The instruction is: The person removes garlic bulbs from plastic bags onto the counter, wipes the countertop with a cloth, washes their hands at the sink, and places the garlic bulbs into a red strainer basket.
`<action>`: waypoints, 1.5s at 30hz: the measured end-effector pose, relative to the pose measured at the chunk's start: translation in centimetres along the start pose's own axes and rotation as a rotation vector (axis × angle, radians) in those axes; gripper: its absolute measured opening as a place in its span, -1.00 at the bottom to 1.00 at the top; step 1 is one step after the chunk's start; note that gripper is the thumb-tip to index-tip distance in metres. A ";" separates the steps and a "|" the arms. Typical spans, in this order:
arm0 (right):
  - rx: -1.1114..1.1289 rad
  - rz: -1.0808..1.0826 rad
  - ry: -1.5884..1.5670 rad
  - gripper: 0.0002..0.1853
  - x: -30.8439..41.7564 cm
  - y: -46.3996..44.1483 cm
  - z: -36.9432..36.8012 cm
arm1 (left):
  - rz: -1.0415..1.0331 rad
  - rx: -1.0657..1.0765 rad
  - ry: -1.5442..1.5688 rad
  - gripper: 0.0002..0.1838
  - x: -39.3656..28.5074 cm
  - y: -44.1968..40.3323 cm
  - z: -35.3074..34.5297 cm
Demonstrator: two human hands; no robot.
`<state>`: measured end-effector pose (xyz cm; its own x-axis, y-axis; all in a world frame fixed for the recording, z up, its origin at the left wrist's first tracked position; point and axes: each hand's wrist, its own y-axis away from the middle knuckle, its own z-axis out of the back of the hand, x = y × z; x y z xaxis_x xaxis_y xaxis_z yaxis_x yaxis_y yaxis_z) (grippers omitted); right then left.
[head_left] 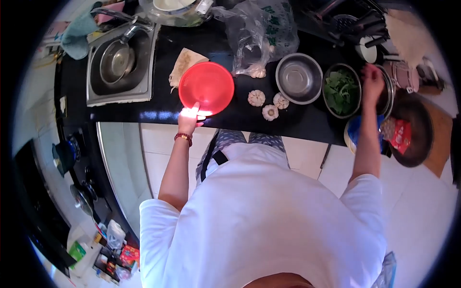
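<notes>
My left hand (190,119) grips the near rim of a red plastic basin (207,86) on the black counter, thumb over the edge. On the right, my right hand (372,81) is at the rim of a metal bowl (390,91), right of a steel bowl of green leaves (342,91); its fingers are blurred and what they hold is unclear. An empty steel bowl (298,78) sits left of the leaves. Several garlic bulbs (256,98) lie between the basin and that bowl. A beige cloth (186,65) is partly under the basin.
A sink (144,91) with a metal pot (117,61) is at the left. Plastic bags (254,29) lie at the back. A small white bowl (368,50), a dark pan (418,137) and a red packet (400,136) are at the right.
</notes>
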<state>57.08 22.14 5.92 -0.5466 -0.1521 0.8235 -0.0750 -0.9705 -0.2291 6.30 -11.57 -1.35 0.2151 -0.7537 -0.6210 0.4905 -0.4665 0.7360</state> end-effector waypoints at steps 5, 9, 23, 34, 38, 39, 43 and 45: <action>0.413 0.111 0.225 -0.79 10.8 19.6 -7.7 | -0.425 -0.422 -0.732 -0.49 -2.8 2.7 1.4; 0.632 0.287 0.544 -0.26 12.2 26.0 -11.6 | -1.050 -0.127 -0.852 -0.49 -6.7 5.1 -1.2; 0.722 0.167 0.579 -0.26 10.2 25.1 -14.0 | -0.949 0.316 -1.182 0.07 -8.8 1.1 -17.6; 0.708 0.132 0.387 -0.34 8.6 25.3 -13.6 | -0.899 0.299 -1.163 -0.22 -11.9 -1.4 -20.4; 0.603 0.062 0.303 -0.34 9.2 26.1 -13.4 | -0.976 0.306 -1.025 -0.44 -10.8 -2.2 -20.3; 0.570 0.040 0.275 -0.34 9.5 26.4 -13.2 | -0.976 0.336 -0.960 -0.42 -10.9 -1.8 -19.9; 0.516 -0.010 0.185 -0.35 12.2 26.8 -12.1 | -1.054 0.472 -0.617 -0.38 -9.6 2.6 -15.2; 0.511 0.013 0.134 -0.36 13.8 26.7 -12.2 | -0.949 0.534 -0.421 -0.39 -9.2 4.7 -11.9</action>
<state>37.37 -3.57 4.85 -0.6491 -0.1722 0.7410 0.3303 -0.9412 0.0706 16.66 -1.30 4.67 -0.3939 -0.0446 -0.9181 -0.1351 -0.9852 0.1059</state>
